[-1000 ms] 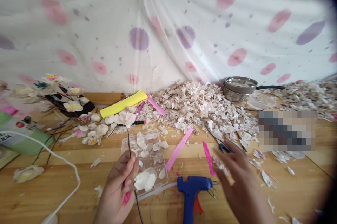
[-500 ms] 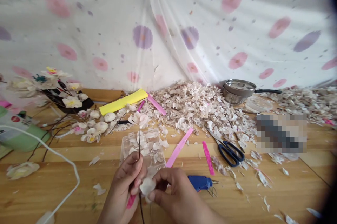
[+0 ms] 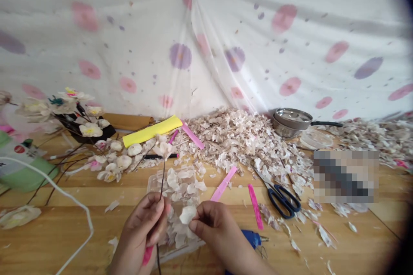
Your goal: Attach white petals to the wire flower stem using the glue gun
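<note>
The left hand (image 3: 140, 227) has its grip wrapped round a dark stem (image 3: 162, 178), near upright, a pale flower (image 3: 164, 149) at its top (a bright pink strip (image 3: 147, 255) pokes out below the palm). The right hand (image 3: 219, 227) pinches one white petal (image 3: 187, 214) just beside the stem. Handling that single petal looks like the present step; the next move likely calls for a light pinch and a steady stem.

This looks like a small craft workplace; whether inside a home, I cannot tell. The wooden table (image 3: 51, 232) carries a big heap of petals (image 3: 238, 133), scissors (image 3: 273, 186), a glue gun (image 3: 252, 237) and several white flowers (image 3: 90, 129).
</note>
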The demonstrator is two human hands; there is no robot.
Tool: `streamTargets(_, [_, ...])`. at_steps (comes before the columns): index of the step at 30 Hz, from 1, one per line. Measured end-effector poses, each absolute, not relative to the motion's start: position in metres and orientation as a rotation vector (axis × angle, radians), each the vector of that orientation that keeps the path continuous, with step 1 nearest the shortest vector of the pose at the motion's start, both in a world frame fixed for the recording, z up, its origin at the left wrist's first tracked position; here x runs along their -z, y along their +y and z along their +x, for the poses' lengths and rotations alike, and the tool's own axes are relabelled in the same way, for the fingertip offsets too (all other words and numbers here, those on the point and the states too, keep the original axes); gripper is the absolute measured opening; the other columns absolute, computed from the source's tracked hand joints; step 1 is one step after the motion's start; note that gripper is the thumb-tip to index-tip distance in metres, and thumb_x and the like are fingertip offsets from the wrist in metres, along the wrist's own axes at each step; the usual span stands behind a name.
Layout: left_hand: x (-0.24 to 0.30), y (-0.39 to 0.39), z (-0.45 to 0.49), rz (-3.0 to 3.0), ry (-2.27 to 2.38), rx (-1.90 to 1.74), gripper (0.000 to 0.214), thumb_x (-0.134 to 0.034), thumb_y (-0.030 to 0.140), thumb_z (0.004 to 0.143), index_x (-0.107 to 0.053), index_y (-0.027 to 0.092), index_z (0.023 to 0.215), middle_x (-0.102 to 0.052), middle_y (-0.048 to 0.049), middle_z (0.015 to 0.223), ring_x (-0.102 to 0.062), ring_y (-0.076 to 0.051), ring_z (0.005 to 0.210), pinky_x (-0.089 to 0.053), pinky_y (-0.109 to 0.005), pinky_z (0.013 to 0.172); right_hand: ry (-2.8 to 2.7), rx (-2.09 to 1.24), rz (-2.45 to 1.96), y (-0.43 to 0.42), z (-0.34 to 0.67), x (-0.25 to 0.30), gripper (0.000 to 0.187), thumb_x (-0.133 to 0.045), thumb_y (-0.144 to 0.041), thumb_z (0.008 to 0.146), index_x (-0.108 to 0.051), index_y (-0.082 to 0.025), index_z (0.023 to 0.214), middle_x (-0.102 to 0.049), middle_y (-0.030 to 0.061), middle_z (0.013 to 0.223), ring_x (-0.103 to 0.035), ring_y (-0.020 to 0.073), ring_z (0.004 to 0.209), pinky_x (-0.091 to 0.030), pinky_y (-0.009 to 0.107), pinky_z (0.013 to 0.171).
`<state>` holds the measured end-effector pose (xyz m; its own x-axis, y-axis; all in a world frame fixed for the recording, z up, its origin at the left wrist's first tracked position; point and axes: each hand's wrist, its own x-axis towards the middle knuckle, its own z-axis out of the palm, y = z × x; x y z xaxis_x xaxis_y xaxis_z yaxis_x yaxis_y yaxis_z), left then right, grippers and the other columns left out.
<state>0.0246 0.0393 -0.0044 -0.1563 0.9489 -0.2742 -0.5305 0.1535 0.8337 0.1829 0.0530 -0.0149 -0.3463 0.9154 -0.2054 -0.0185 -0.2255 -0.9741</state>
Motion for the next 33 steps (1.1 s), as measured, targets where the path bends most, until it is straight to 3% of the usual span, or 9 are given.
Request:
streamTargets(3, [0.006,0.043,0.026,0.613,1.222,-1.445,0.038,-0.082,0.04,0.064,-0.061,0.015,0.082,-0.068,-0.0064,0.101,-0.031,0.006,0.038,-0.02,-0.011,0.039,-1.162,-1.701,-1.067,0.06,0.18,0.022,0.034,-0.07,-0.046,0.065,-0.052,-0.016,0.066,-0.046,-0.0035,0.06,-0.036,0.0088,0.055,-0.025,0.024,0.054])
streamTargets(5, [0.007,0.046,0.029,0.645,1.26,-1.453,0.043,-0.083,0.044,0.06,-0.061,0.014,0.081,-0.068,-0.0099,0.108,-0.03,0.006,0.036,-0.018,-0.011,0.039,-1.096,-1.732,-1.032,0.063,0.179,0.024,0.043,-0.074,-0.054,0.061,-0.052,-0.016,0.066,-0.046,-0.0041,0.058,-0.036,0.008,0.053,-0.025,0.023,0.053])
streamTargets(13, [0.009,0.045,0.042,0.673,1.264,-1.259,0.051,-0.086,0.047,0.052,-0.059,0.016,0.083,-0.07,-0.0062,0.085,-0.025,0.004,0.033,-0.015,-0.014,0.038,-1.021,-1.809,-0.938,0.061,0.173,0.024,0.051,-0.078,-0.061,0.056,-0.053,-0.017,0.065,-0.045,-0.0064,0.056,-0.034,0.0059,0.05,-0.025,0.021,0.051])
streamTargets(18, [0.012,0.039,0.047,0.725,1.234,-1.186,0.045,-0.083,0.05,0.057,-0.065,0.016,0.081,-0.045,0.0075,0.045,-0.021,0.0,0.035,-0.014,-0.016,0.039,-0.82,-1.709,-0.912,0.059,0.167,0.041,0.046,-0.08,-0.056,0.058,-0.054,-0.018,0.063,-0.044,-0.0071,0.051,-0.032,0.0062,0.046,-0.024,0.021,0.048])
streamTargets(20, [0.012,0.036,0.05,0.743,1.247,-1.185,0.044,-0.082,0.052,0.058,-0.066,0.017,0.08,-0.043,0.0073,0.046,-0.021,-0.001,0.036,-0.014,-0.017,0.039,-0.759,-1.672,-0.919,0.058,0.166,0.046,0.045,-0.08,-0.054,0.059,-0.055,-0.018,0.064,-0.045,-0.007,0.05,-0.032,0.0063,0.047,-0.024,0.021,0.049])
streamTargets(26, [0.01,0.032,0.06,0.728,1.352,-1.303,0.044,-0.086,0.044,0.053,-0.066,0.018,0.082,-0.062,0.0004,0.068,-0.027,-0.001,0.04,-0.015,-0.015,0.039,-0.696,-1.68,-0.908,0.056,0.169,0.052,0.041,-0.082,-0.05,0.06,-0.059,-0.017,0.064,-0.047,-0.0063,0.053,-0.034,0.0063,0.048,-0.027,0.02,0.051])
streamTargets(33, [0.015,0.035,0.062,0.652,1.329,-1.323,0.045,-0.089,0.038,0.048,-0.066,0.016,0.081,-0.065,-0.0011,0.065,-0.031,-0.001,0.036,-0.014,-0.015,0.036,-0.673,-1.651,-0.909,0.058,0.171,0.058,0.04,-0.082,-0.05,0.057,-0.059,-0.017,0.064,-0.048,-0.0055,0.053,-0.036,0.0079,0.049,-0.029,0.022,0.051])
